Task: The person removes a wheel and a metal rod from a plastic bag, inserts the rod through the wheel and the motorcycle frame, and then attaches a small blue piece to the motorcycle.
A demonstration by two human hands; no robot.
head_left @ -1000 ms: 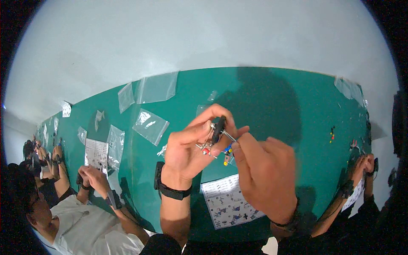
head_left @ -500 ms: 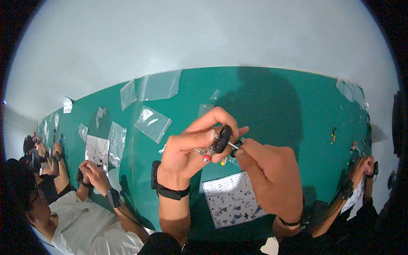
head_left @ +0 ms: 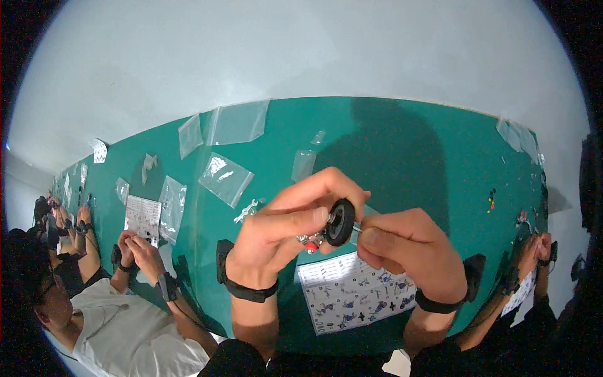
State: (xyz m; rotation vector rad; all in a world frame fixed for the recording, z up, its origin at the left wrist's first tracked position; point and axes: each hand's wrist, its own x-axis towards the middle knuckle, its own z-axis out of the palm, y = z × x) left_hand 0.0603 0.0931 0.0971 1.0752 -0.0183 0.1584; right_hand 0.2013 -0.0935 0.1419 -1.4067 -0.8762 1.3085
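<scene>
A small black wheel [head_left: 340, 222] is gripped upright by my left hand [head_left: 286, 223], together with a metal assembly that has a red part [head_left: 311, 248]. My right hand [head_left: 408, 248] is closed just right of the wheel, its thumb and forefinger pinching a thin metal rod [head_left: 357, 229] that points toward the wheel's hub. Whether the rod enters the hub cannot be made out. Below both hands, a printed instruction sheet [head_left: 352, 298] lies on the green table [head_left: 402, 144].
Silvery parts [head_left: 249, 210] lie left of my left hand. Clear bags [head_left: 226, 180] rest farther left and back. At left, a person in a white shirt [head_left: 135, 333] works beside another sheet [head_left: 143, 215]. Another person's hands [head_left: 537, 250] are at right, near small coloured parts [head_left: 492, 201].
The wheel has turned to show more of its flat side and sits slightly lower and to the right. My right hand has moved right and lower; the small black part by its fingertips no longer shows.
</scene>
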